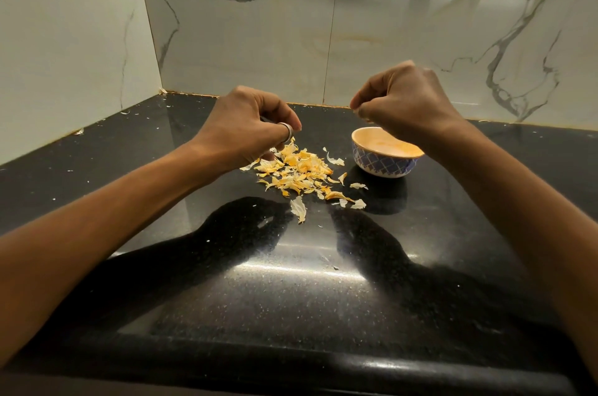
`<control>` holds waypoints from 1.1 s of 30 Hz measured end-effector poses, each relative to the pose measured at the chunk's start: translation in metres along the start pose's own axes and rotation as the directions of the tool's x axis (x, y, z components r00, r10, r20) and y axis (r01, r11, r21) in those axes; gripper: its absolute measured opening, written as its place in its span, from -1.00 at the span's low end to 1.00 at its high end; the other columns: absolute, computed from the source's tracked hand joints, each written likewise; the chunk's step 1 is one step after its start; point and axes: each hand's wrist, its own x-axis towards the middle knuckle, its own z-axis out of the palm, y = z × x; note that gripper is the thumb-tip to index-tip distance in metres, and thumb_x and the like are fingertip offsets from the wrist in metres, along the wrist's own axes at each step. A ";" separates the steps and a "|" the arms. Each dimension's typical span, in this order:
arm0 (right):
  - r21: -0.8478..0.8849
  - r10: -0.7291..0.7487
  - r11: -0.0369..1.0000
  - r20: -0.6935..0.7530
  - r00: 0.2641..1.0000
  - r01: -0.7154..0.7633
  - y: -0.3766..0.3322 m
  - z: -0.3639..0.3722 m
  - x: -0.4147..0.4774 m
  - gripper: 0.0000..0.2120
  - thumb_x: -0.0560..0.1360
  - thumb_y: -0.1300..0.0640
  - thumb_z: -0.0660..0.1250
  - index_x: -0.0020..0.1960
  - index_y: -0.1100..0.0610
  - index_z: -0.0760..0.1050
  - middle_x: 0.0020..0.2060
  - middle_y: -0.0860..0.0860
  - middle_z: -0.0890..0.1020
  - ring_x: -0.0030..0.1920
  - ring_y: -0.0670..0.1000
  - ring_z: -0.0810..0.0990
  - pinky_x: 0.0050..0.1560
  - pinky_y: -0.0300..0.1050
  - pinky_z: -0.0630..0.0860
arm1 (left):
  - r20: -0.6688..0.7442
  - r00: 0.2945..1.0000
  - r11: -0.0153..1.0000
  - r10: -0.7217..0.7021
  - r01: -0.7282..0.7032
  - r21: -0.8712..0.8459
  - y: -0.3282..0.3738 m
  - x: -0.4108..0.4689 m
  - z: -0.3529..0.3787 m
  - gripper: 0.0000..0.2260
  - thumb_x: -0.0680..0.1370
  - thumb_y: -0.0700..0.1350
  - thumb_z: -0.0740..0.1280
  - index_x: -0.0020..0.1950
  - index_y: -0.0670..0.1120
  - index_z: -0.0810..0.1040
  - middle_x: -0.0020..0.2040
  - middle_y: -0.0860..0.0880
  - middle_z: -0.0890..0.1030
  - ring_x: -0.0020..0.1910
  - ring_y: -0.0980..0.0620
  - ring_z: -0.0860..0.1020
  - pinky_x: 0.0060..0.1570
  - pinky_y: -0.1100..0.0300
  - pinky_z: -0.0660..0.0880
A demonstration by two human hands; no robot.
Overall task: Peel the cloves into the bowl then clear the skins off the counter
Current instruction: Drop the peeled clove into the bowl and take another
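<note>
Black bench [291,292]: mostly bare, stray flecks. Bowl [385,157] just below the right hand [407,101]; its contents hidden by the wrist and glare, so how many cloves are in it I cannot tell. Skins [299,174] heaped directly beneath the left hand [249,127], a few scattered toward the bowl. Left fingers curled narrow over the heap, what they hold unseen. Right fingers pinched tight on a small pale scrap. Judgement: peeling near done; clearing not yet done.

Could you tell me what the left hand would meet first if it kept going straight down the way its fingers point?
Probably the pile of garlic skins beneath the left hand; its fingertips look nearly there already.
</note>
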 end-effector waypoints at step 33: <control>-0.185 -0.358 0.910 0.102 0.928 0.371 -0.007 0.043 -0.011 -0.78 0.53 0.34 0.35 0.10 0.15 0.69 -0.02 0.09 0.72 -0.07 0.06 0.66 -0.02 -0.09 0.60 | -0.111 0.993 0.966 -0.036 0.063 0.251 -0.003 0.003 0.000 -0.74 0.42 -0.14 0.58 -0.33 0.02 0.53 -0.42 0.08 0.58 -0.43 0.10 0.57 -0.21 0.08 0.60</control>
